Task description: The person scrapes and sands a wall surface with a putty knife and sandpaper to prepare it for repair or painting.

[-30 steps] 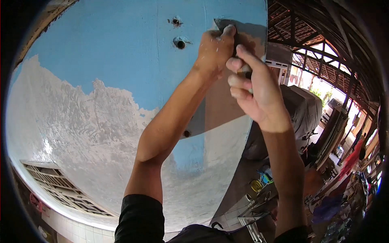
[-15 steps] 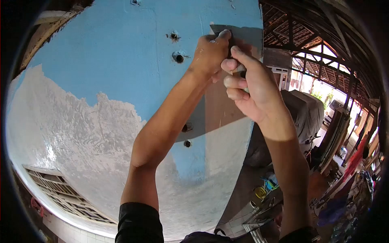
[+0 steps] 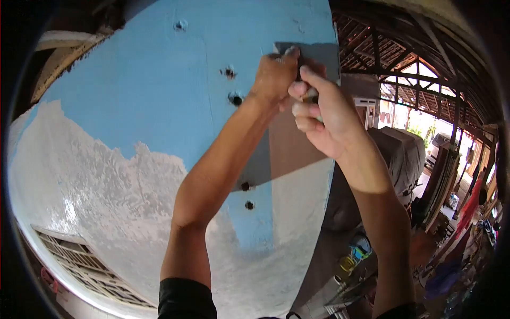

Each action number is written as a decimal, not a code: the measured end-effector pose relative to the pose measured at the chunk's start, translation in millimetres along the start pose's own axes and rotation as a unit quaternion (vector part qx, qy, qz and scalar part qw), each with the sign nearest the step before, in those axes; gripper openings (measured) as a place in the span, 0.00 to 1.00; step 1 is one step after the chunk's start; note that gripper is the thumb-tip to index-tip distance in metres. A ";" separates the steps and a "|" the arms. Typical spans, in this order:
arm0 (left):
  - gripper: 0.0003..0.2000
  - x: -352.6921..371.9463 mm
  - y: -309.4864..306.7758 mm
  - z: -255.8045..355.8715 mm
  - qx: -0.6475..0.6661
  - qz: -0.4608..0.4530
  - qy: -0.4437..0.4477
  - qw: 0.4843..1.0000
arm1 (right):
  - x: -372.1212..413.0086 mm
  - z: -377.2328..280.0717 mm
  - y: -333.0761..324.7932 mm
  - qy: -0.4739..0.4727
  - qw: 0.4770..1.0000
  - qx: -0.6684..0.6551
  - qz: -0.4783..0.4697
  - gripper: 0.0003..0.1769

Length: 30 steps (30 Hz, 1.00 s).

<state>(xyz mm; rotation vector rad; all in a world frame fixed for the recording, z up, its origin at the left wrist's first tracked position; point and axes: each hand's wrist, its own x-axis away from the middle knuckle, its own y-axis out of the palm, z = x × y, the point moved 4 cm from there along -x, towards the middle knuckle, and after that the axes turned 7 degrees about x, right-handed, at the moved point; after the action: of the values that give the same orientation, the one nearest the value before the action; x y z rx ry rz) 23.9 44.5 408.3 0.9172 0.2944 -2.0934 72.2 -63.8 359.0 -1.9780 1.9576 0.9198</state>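
In front of the blue-painted wall (image 3: 143,85), both hands are raised close together near its right edge. My left hand (image 3: 275,77) is closed, its knuckles toward me and its thumb on top. Just right of it, my right hand (image 3: 332,114) is also closed, palm side toward me, with curled fingers and the thumb pointing up and left. A dark, narrow shape shows between the two hands, and a small pale bit appears among the right fingers. I cannot tell what they hold. Shadows of the hands and arms fall on the wall around them.
Rough grey-white plaster (image 3: 117,186) covers the wall's lower part. Several dark holes, one a round hole (image 3: 235,99), pit the wall. A slatted vent (image 3: 87,266) sits low left. Beyond the right edge are a covered bulky object (image 3: 398,154), roof beams (image 3: 398,69) and clutter.
The view has tilted upward, so the wall and its holes sit lower in the picture. Both hands have moved up along the wall together, still closed and side by side.
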 end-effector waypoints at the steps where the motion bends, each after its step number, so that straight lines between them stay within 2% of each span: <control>1: 0.19 -5.7 -0.4 -7.6 0.013 0.006 0.002 1.000 | -0.6 -0.8 -4.1 -0.003 1.000 0.007 -0.007 0.05; 3: 0.21 -1.5 4.0 3.4 0.004 0.004 0.003 1.000 | -1.3 -5.3 -4.5 -0.001 1.000 0.008 -0.027 0.04; 6: 0.22 13.1 7.6 15.3 -0.040 -0.027 -0.011 0.999 | 0.3 -1.3 -2.3 0.003 1.000 -0.011 0.002 0.04; 7: 0.23 5.3 8.2 7.0 0.003 -0.033 0.009 0.999 | 1.0 0.5 -1.6 0.006 1.000 -0.018 0.006 0.04; 10: 0.24 -17.0 2.5 1.5 -0.042 -0.051 0.037 0.997 | -14.2 1.9 -10.9 -0.022 0.999 0.013 -0.020 0.01; 11: 0.25 5.0 17.0 22.6 -0.004 -0.026 -0.010 1.000 | -19.4 -3.3 -7.8 -0.025 1.000 0.013 -0.006 0.01; 18: 0.22 20.9 8.3 14.4 -0.002 -0.030 0.006 1.000 | 3.6 3.6 2.0 0.011 0.999 0.044 0.013 0.03; 20: 0.21 -7.3 -0.2 11.6 -0.043 -0.037 0.007 0.998 | -13.3 -4.4 -1.6 -0.006 1.000 0.029 -0.003 0.03; 22: 0.20 -6.9 8.1 21.3 -0.057 -0.023 -0.052 0.997 | -21.9 -12.8 -4.9 -0.031 0.999 0.031 -0.024 0.03; 23: 0.20 -6.2 9.6 24.0 -0.023 -0.026 0.019 0.999 | -21.0 -11.1 -6.9 -0.017 0.999 0.044 -0.023 0.05; 26: 0.21 33.1 5.4 4.4 -0.057 0.013 -0.029 0.998 | 8.7 18.2 -13.1 0.024 0.999 0.028 -0.017 0.08; 27: 0.24 44.2 1.5 -15.4 -0.059 -0.010 -0.004 0.998 | 22.5 33.2 -19.1 0.049 0.998 0.009 -0.025 0.11; 28: 0.26 56.6 -6.2 -37.2 -0.114 -0.076 0.028 0.990 | 36.9 47.4 -28.2 0.047 0.997 0.047 -0.048 0.12; 29: 0.29 79.9 -10.7 -57.6 -0.186 -0.046 -0.017 0.981 | 55.9 62.0 -38.4 0.036 0.993 0.102 -0.038 0.14; 30: 0.34 112.7 -11.4 -64.9 -0.242 0.000 -0.101 0.965 | 74.9 76.5 -48.6 0.026 0.987 0.157 -0.026 0.17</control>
<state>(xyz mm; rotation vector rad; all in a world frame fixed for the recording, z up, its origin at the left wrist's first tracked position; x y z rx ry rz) 2.6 17.2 282.5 0.4093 0.6615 -1.9638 91.5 -78.5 244.0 -1.8759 1.9278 0.5121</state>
